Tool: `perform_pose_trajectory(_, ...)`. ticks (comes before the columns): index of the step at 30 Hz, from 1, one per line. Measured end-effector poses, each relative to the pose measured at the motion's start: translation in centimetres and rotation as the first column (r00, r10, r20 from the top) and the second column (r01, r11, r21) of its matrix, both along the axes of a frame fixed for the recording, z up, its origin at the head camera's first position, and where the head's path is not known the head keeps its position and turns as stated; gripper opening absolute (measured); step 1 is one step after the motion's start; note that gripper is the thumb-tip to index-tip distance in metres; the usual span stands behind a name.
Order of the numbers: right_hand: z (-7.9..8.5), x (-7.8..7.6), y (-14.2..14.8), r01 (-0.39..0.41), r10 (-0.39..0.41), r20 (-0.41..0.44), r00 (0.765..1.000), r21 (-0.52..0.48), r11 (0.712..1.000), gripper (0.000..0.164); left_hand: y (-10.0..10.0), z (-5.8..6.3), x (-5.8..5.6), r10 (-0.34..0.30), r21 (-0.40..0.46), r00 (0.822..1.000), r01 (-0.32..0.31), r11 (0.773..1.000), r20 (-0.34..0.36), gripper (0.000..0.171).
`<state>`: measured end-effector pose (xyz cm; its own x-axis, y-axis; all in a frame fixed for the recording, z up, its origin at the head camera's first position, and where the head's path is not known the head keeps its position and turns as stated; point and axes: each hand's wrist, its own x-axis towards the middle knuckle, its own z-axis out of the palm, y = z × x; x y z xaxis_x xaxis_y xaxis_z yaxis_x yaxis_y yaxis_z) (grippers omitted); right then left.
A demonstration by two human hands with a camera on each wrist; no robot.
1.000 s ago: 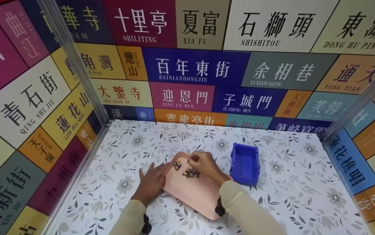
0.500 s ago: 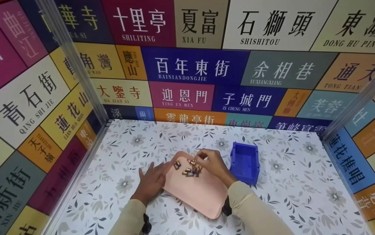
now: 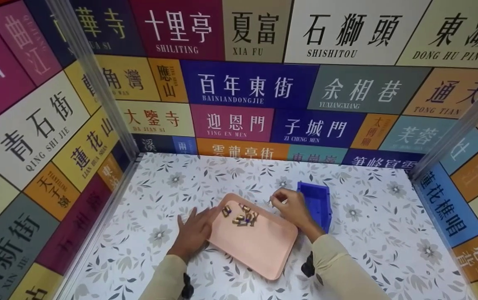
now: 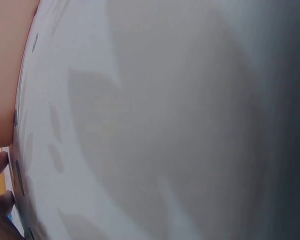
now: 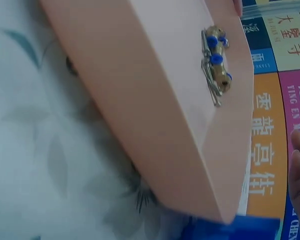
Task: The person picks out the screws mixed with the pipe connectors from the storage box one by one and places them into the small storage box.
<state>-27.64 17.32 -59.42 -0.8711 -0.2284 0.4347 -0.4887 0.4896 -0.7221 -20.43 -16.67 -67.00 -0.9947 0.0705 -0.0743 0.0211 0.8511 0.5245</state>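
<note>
Looking down from the head, we see a pink tray (image 3: 260, 250) set slantwise on a flower-patterned tabletop (image 3: 139, 233) that runs out broadly to either side. A wedge of tabletop narrows between the tray's far edge and a blue box (image 3: 322, 200); where they come closest, the right wrist hides the gap. Lettered panels (image 3: 247, 83) bound the back and sides. Brass-coloured fittings (image 3: 241, 221) lie toward the tray's far end. The left hand (image 3: 194, 233) lies with fingers spread, fingertips at the tray's left edge. The right hand (image 3: 292, 207) is over the wedge, partly covering the box, thumb and fingers drawn into a pinch on a small piece (image 3: 270, 203) too tiny for us to identify.

From the left wrist, we get mostly blurred tabletop; the tray's side stands at the left, with left fingertips just below its corner.

From the right wrist, we meet the tray's raised wall, thin silver-coloured pins (image 5: 210, 77) beside the fittings, the box behind a corner, and curled right fingers at the right edge, blue showing among them.
</note>
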Motion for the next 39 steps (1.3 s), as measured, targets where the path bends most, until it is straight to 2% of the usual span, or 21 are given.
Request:
perform_pose_trajectory(8,0.8,0.1,4.2,0.143,-0.143,0.008,0.99,-0.002,0.99,0.007,0.1,0.2,0.1,0.006,-0.009,1.0,-0.006,1.0,0.016,0.05)
perform_pose_trajectory(17,1.3,0.2,7.9,0.255,-0.255,0.006,0.967,-0.016,0.967,0.007,0.1,0.0,0.1,0.013,0.002,1.0,-0.013,1.0,0.01,0.049)
perform_pose_trajectory(24,1.2,0.2,9.9,0.287,-0.287,0.012,0.958,-0.038,0.957,0.005,0.0,0.1,0.1,0.015,0.01,1.0,-0.015,1.0,0.008,0.047)
perform_pose_trajectory(31,0.5,0.2,11.4,0.329,-0.328,-0.01,0.944,0.006,0.944,0.009,0.0,0.3,0.1,0.02,0.018,0.999,-0.021,1.0,0.035,0.047)
perform_pose_trajectory(39,0.3,0.3,12.2,0.339,-0.339,0.003,0.941,0.004,0.941,0.008,0.2,0.4,0.1,0.03,0.026,0.998,-0.031,0.999,0.055,0.049)
